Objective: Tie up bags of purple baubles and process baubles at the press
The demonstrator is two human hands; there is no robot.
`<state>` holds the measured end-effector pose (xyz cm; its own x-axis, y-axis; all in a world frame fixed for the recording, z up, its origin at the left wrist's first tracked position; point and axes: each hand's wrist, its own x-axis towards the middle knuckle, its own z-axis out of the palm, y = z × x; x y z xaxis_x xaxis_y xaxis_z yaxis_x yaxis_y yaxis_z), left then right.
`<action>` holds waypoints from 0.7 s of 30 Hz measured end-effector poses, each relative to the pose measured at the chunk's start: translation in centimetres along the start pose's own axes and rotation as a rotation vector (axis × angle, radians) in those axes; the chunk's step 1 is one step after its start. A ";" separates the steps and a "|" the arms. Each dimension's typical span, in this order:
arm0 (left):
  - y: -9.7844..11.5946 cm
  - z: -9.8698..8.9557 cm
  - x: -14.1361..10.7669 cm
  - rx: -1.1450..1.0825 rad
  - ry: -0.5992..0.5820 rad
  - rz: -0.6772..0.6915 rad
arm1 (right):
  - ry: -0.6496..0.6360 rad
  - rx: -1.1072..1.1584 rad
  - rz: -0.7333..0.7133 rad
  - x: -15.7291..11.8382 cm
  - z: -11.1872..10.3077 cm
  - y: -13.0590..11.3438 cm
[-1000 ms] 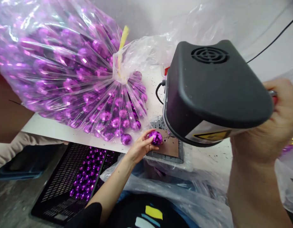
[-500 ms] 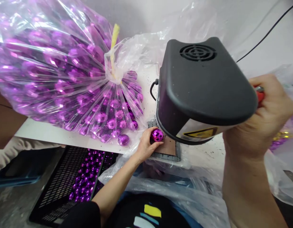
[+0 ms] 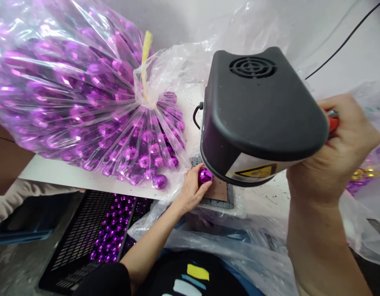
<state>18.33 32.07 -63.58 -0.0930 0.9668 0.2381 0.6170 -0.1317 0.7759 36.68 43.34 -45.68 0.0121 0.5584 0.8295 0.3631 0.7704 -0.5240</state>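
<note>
Between the thumb and fingers of my left hand (image 3: 191, 191) is a shiny purple faceted bauble (image 3: 205, 175). My left hand is closed around its side, low over a brown pad with a grey border (image 3: 219, 193) on the table. Just above and to the right of the bauble stands a black machine housing (image 3: 264, 107) with a round vent on top and a yellow warning label. My right hand (image 3: 344, 144) is wrapped around a red handle (image 3: 332, 122) at the housing's right side. The machine's underside is hidden from me.
A big tied clear bag of purple baubles (image 3: 85, 94) fills the left of the white table (image 3: 66, 174). Below the table edge, a black crate (image 3: 68, 246) holds more purple baubles. Loose plastic film (image 3: 254, 242) hangs in front of me. Another person's sleeve (image 3: 38, 195) shows at left.
The bauble in my left hand has turned a little, and its facets catch the light differently. My right hand stays on the red handle. The whole view has shifted slightly.
</note>
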 end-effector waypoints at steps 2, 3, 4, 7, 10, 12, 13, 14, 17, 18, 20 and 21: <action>0.0 0.5 0.2 -0.029 0.044 -0.032 | -0.004 -0.015 0.001 0.0 0.0 0.0; -0.1 0.7 0.3 -0.032 0.058 -0.040 | -0.006 -0.018 0.005 0.0 0.0 0.0; -0.1 1.0 0.4 -0.027 0.062 -0.041 | -0.004 -0.019 0.009 0.0 0.0 0.0; 0.0 1.6 0.7 0.015 0.040 -0.018 | -0.006 -0.023 0.016 0.1 0.0 0.0; 0.5 1.9 0.9 0.059 0.037 -0.003 | -0.006 -0.018 0.017 0.2 -0.1 0.1; 0.8 2.0 1.0 0.060 0.041 -0.019 | -0.009 -0.017 0.024 0.2 -0.2 0.1; 1.0 1.9 1.0 0.050 0.041 -0.036 | -0.013 -0.020 0.027 0.2 -0.2 0.1; 1.2 1.8 1.0 0.035 0.035 -0.055 | -0.018 -0.025 0.026 0.3 -0.2 0.0; 1.7 1.4 1.2 0.001 0.013 -0.108 | -0.025 -0.034 0.016 0.2 -0.2 -0.1; 1.8 1.3 1.2 -0.001 0.005 -0.119 | -0.021 -0.039 0.013 0.2 -0.2 -0.1; 2.0 1.2 1.3 0.001 -0.011 -0.130 | -0.012 -0.053 0.010 0.2 -0.1 -0.1; 2.1 1.2 1.3 -0.002 -0.016 -0.130 | -0.010 -0.062 0.011 0.1 -0.1 0.0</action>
<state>20.45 33.33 -62.38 -0.1601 0.9790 0.1260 0.5992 -0.0051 0.8006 36.72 43.35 -45.54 0.0073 0.5703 0.8214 0.4201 0.7437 -0.5201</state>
